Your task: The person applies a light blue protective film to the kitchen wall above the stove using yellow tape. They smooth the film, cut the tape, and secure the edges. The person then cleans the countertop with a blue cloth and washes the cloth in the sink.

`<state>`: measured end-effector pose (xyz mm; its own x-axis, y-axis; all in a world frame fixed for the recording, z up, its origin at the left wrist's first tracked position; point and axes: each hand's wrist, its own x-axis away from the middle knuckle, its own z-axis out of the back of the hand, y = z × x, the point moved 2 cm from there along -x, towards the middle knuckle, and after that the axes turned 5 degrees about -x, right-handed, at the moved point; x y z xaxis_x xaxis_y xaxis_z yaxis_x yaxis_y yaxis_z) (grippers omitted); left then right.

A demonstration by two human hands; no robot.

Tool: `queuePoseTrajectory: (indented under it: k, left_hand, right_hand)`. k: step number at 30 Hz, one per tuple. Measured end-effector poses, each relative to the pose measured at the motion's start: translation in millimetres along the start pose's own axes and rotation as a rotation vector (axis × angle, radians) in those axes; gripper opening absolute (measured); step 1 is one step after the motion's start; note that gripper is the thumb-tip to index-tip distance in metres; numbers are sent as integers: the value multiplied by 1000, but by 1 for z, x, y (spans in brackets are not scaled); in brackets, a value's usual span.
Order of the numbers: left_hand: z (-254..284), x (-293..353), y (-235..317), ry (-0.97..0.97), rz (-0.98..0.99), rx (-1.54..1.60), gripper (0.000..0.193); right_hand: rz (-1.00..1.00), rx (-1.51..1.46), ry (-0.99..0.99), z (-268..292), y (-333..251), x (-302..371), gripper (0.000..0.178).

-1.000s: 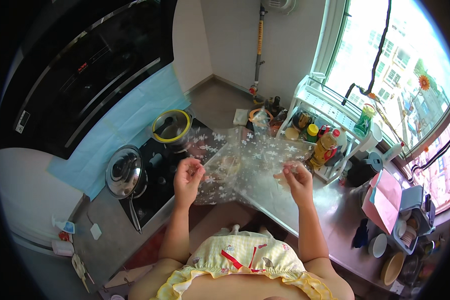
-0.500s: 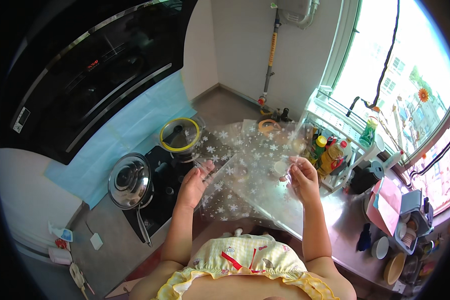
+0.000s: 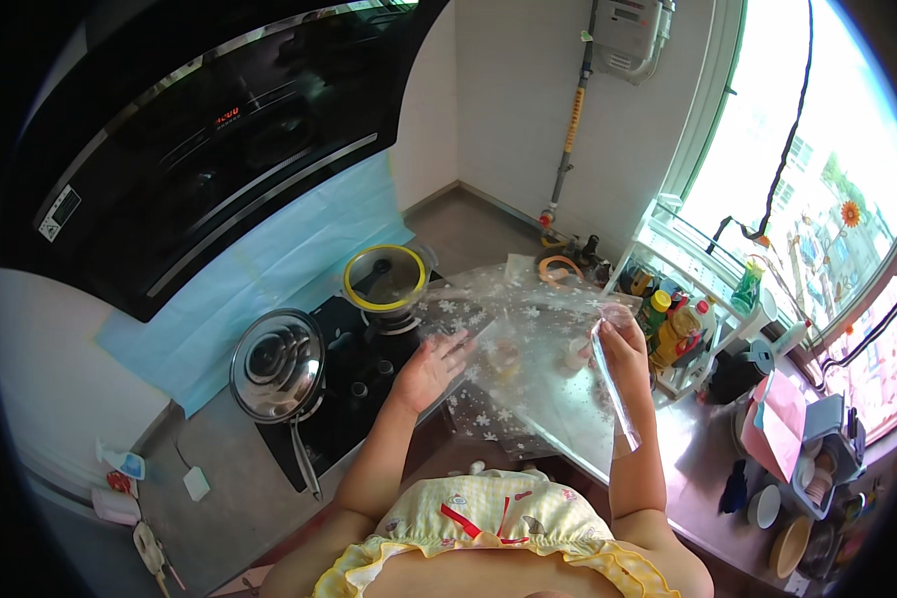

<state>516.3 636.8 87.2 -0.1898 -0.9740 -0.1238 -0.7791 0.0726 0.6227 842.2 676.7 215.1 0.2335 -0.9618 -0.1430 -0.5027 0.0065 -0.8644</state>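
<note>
A clear plastic sheet (image 3: 488, 404) printed with white snowflakes is spread out in front of me, over the counter's corner. My right hand (image 3: 623, 344) pinches its right side, and a folded shiny strip of it hangs down along my forearm. With fingers stretched out, my left hand (image 3: 433, 373) lies at the sheet's left side and does not grip it; whether it touches the plastic I cannot tell. Through the see-through film, small things on the counter show only dimly.
To the left, a lidded frying pan (image 3: 279, 367) and a pot with a yellow-rimmed glass lid (image 3: 387, 279) sit on the black stove (image 3: 354, 399). Bottles (image 3: 680, 329) stand in a white rack on the right. Bowls (image 3: 764, 506) and a pink board (image 3: 773, 424) are farther right.
My left hand has opened flatter, with its fingers spread. A strip of the sheet now folds down past my right wrist. The whole view has shifted slightly.
</note>
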Motion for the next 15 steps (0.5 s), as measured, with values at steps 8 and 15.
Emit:
queuePoseTrajectory:
  k: [8,15]
  left_hand:
    - [-52,15,66,288,-246,-600,17]
    - [-72,28,80,293,-273,-685,14]
  right_hand:
    - [-44,221,128,43,31,-4,8]
    - [-87,-230,95,53,67,9,7]
